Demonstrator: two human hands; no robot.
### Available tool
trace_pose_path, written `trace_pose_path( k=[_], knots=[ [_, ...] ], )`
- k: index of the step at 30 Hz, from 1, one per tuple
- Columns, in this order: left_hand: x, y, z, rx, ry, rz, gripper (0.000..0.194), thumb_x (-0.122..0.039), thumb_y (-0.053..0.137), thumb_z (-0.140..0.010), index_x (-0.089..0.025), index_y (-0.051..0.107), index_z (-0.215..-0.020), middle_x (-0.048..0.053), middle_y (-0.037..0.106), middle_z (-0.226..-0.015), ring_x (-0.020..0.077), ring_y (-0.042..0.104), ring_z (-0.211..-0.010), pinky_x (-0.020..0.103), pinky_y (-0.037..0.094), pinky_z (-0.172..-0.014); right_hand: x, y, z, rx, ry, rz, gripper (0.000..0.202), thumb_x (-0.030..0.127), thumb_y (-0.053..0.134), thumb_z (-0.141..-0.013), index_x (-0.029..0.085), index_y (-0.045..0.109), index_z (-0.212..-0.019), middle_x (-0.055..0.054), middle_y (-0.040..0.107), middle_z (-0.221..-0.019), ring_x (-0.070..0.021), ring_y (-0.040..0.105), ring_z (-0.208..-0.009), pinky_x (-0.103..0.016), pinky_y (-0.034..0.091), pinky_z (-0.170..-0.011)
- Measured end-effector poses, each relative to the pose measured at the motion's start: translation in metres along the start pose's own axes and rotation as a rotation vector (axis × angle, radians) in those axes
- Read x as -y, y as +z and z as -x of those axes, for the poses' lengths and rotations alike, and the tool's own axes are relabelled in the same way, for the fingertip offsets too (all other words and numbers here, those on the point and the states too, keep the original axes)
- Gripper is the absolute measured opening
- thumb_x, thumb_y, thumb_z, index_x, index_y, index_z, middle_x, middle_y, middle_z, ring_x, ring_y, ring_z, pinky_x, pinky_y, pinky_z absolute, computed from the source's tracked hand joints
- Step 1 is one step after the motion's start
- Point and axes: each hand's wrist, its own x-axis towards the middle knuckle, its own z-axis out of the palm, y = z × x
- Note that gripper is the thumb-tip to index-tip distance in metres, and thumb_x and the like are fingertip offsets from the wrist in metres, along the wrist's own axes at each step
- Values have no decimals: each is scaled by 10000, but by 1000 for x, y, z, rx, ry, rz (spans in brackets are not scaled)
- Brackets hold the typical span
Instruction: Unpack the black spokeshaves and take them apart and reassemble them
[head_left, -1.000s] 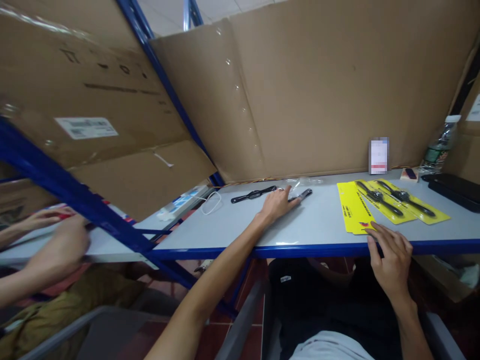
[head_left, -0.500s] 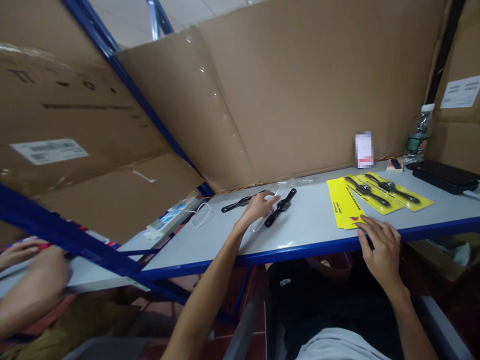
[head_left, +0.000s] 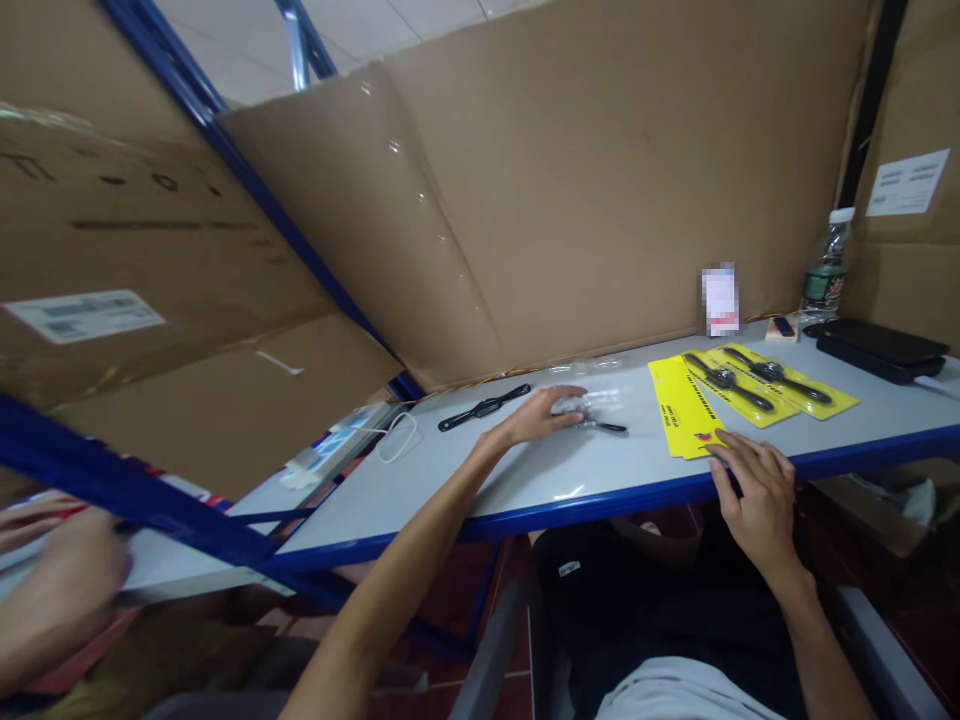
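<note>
My left hand (head_left: pixel 553 412) is over the table with its fingers curled round the middle of a black spokeshave, whose handle (head_left: pixel 609 428) sticks out to the right. A clear plastic blister shell (head_left: pixel 606 402), blurred, is at the same fingers; how the two fit together is hidden. Another black spokeshave (head_left: pixel 484 408) lies to the left of this hand. My right hand (head_left: pixel 754 490) rests at the table's front edge, fingers stretched out, fingertips touching the lower corner of some yellow backing cards (head_left: pixel 675 405). Two packed spokeshaves (head_left: pixel 727 380) on yellow cards overlap beside them.
A flat black case (head_left: pixel 881 350) and a water bottle (head_left: pixel 825 275) stand at the right. More clear shells (head_left: pixel 589 366) lie along the cardboard wall (head_left: pixel 570 200). A white cable (head_left: pixel 397 437) loops at the left. Another person's arm (head_left: pixel 67 575) is beyond the blue post.
My left hand has moved right and closed round the nearer spokeshave, which has turned from slanting to nearly level. The clear shell has shifted right with it. My right hand stays at the cards.
</note>
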Motion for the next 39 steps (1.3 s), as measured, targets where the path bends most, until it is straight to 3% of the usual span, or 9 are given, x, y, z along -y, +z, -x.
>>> trace_pose_path(
  k=[3, 5, 8, 11, 14, 18, 28, 39],
  knots=[
    [10, 8, 5, 157, 38, 128, 565, -533, 643, -921, -219, 627, -1390, 105, 641, -1451, 286, 594, -1342, 447, 431, -1154, 1, -1, 0, 3, 1, 4, 183, 239, 553, -1029, 231, 685, -1156, -68, 759, -1225, -264, 670, -1161, -462, 388, -1085],
    [15, 11, 9, 182, 39, 152, 606, -528, 672, -906, -240, 598, -1434, 96, 602, -1499, 284, 557, -1385, 455, 398, -1183, 1, -1, -1, 4, 4, 4, 181, 240, 551, -1030, 233, 687, -1150, -68, 760, -1223, -264, 670, -1159, -462, 388, -1085],
    [22, 14, 13, 142, -39, 78, 684, -559, 695, -882, -239, 564, -1472, 112, 582, -1518, 304, 554, -1383, 455, 407, -1168, 2, -1, -1, -2, 8, -3, 185, 242, 549, -1030, 237, 689, -1151, -66, 760, -1225, -264, 671, -1158, -462, 389, -1087],
    [23, 18, 12, 49, -146, -74, 640, -600, 666, -891, -202, 623, -1390, 147, 665, -1394, 322, 637, -1252, 440, 477, -1071, 1, -1, -1, -6, 4, -6, 188, 241, 551, -1028, 235, 690, -1153, -66, 761, -1224, -264, 673, -1157, -463, 390, -1088],
    [19, 23, 12, -53, -125, -268, 517, -615, 631, -917, -183, 706, -1190, 178, 690, -1285, 328, 638, -1199, 441, 481, -1037, 1, -1, -1, 7, 10, -7, 191, 241, 550, -1024, 238, 693, -1149, -67, 758, -1233, -268, 669, -1168, -468, 391, -1088],
    [10, 27, 13, -60, -119, -414, 515, -631, 576, -947, -156, 704, -1101, 181, 690, -1128, 314, 641, -1086, 418, 499, -952, 1, -2, 0, 14, 25, -20, 218, 244, 545, -1015, 250, 699, -1169, -65, 754, -1246, -269, 664, -1177, -474, 385, -1093],
    [-5, 23, 13, -74, -237, -454, 523, -625, 568, -957, -171, 674, -1193, 148, 695, -1132, 306, 656, -1047, 383, 490, -871, 1, -2, -1, 16, 22, -14, 205, 244, 545, -1020, 245, 694, -1161, -61, 756, -1236, -261, 661, -1173, -464, 378, -1098],
    [0, 24, 13, -80, -184, -417, 522, -650, 572, -943, -185, 691, -1147, 140, 701, -1084, 296, 664, -1014, 376, 497, -854, 1, -1, 0, 2, 11, -10, 200, 238, 551, -1019, 248, 694, -1158, -62, 756, -1242, -267, 669, -1168, -467, 386, -1085]
  ],
)
